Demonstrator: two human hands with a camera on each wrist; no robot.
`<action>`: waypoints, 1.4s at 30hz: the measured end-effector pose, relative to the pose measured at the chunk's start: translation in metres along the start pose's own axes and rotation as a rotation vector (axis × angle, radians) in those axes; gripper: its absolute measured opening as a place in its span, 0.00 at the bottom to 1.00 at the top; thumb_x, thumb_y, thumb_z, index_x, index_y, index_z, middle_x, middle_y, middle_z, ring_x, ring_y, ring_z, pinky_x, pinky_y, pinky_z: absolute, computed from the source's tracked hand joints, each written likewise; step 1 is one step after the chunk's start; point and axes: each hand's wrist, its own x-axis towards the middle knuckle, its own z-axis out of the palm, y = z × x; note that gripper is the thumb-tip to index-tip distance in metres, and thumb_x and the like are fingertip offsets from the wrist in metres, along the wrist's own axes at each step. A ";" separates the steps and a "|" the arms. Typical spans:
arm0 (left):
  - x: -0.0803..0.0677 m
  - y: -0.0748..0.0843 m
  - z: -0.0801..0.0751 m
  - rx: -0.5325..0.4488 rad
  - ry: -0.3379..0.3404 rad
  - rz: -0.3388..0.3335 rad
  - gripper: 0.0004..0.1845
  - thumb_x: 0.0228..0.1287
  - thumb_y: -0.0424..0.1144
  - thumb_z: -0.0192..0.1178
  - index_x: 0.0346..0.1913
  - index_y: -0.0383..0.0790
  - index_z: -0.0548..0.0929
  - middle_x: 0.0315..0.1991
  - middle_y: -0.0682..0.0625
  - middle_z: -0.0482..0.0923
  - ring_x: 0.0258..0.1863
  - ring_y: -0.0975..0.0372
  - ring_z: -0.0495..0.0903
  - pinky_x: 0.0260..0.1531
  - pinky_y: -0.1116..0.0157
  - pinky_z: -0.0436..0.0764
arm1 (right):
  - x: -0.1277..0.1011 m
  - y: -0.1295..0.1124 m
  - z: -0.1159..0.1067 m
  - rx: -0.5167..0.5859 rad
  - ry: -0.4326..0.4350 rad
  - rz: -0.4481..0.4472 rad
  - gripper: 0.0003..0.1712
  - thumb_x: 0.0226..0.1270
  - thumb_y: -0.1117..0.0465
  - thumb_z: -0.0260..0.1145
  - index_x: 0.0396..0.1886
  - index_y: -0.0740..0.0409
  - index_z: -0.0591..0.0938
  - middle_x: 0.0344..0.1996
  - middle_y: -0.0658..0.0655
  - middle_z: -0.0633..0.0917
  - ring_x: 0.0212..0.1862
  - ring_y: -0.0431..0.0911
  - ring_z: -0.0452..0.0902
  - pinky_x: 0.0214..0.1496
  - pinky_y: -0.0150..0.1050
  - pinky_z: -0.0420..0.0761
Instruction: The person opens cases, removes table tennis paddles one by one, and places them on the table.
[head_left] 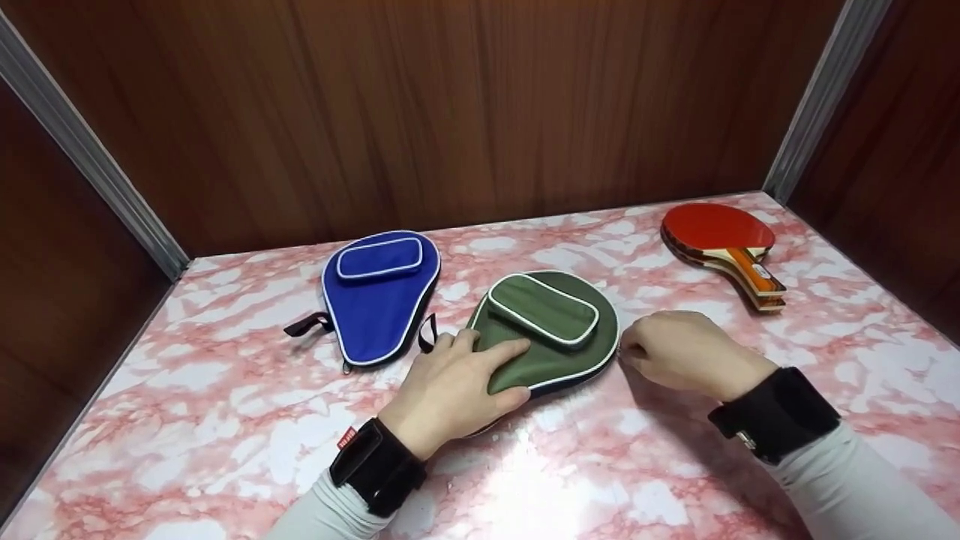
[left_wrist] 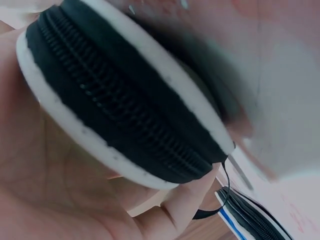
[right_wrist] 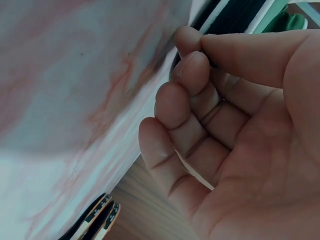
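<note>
A green table tennis paddle case (head_left: 540, 367) with white piping and a raised pocket lies on the table. My left hand (head_left: 457, 382) holds its narrow end from above, index finger stretched over the fabric and thumb at the near edge. In the left wrist view, the closed black zipper (left_wrist: 120, 100) runs along the case's side in front of the palm. At the rounded right edge, my right hand (head_left: 682, 349) is curled, with thumb and index finger (right_wrist: 192, 70) pinching at the zipper; the pull is mostly hidden between them.
A blue paddle case (head_left: 382, 307) with a black strap lies to the left. Two stacked paddles, the upper red (head_left: 716, 229), lie at the back right. Wood-grain panels (head_left: 480, 112) enclose the back and sides of the pink marbled table (head_left: 247, 435).
</note>
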 end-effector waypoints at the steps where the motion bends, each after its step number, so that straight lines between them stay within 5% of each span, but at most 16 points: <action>1: 0.000 0.001 0.001 -0.003 0.006 -0.003 0.33 0.72 0.64 0.66 0.78 0.69 0.79 0.66 0.37 0.80 0.62 0.43 0.80 0.56 0.40 0.79 | 0.000 0.000 0.000 0.000 0.003 -0.004 0.14 0.70 0.65 0.68 0.24 0.43 0.84 0.23 0.43 0.78 0.30 0.43 0.76 0.37 0.50 0.78; 13: 0.001 0.006 0.007 0.008 0.064 -0.020 0.33 0.73 0.65 0.66 0.78 0.66 0.80 0.71 0.34 0.76 0.64 0.36 0.79 0.59 0.36 0.79 | 0.000 -0.005 0.001 0.007 0.022 -0.029 0.17 0.70 0.65 0.68 0.21 0.43 0.81 0.20 0.43 0.74 0.28 0.43 0.71 0.35 0.47 0.74; 18: 0.001 0.005 0.005 -0.005 0.014 -0.014 0.35 0.74 0.66 0.64 0.80 0.64 0.77 0.74 0.34 0.72 0.65 0.36 0.77 0.62 0.36 0.77 | 0.000 -0.006 0.004 0.014 0.038 -0.031 0.18 0.71 0.63 0.69 0.20 0.42 0.81 0.20 0.42 0.75 0.28 0.42 0.75 0.35 0.49 0.76; 24: -0.003 -0.011 -0.015 -0.208 -0.174 0.142 0.31 0.77 0.57 0.66 0.79 0.59 0.79 0.84 0.34 0.61 0.79 0.38 0.68 0.74 0.41 0.71 | 0.001 -0.005 0.007 -0.018 0.055 0.001 0.16 0.71 0.63 0.67 0.22 0.43 0.83 0.20 0.43 0.78 0.28 0.44 0.78 0.35 0.52 0.79; 28: -0.004 -0.019 -0.023 -0.303 -0.240 0.254 0.28 0.78 0.52 0.68 0.77 0.56 0.82 0.86 0.35 0.58 0.84 0.45 0.60 0.79 0.44 0.64 | 0.002 -0.005 0.007 -0.044 0.075 0.053 0.14 0.71 0.63 0.66 0.24 0.45 0.85 0.21 0.45 0.81 0.30 0.46 0.81 0.36 0.55 0.80; 42: -0.003 -0.012 -0.019 -0.264 -0.200 0.270 0.28 0.76 0.52 0.72 0.76 0.55 0.84 0.85 0.36 0.60 0.84 0.46 0.61 0.80 0.46 0.64 | 0.003 -0.006 0.010 -0.056 0.102 0.060 0.17 0.71 0.62 0.66 0.20 0.46 0.81 0.19 0.47 0.80 0.28 0.51 0.82 0.35 0.58 0.81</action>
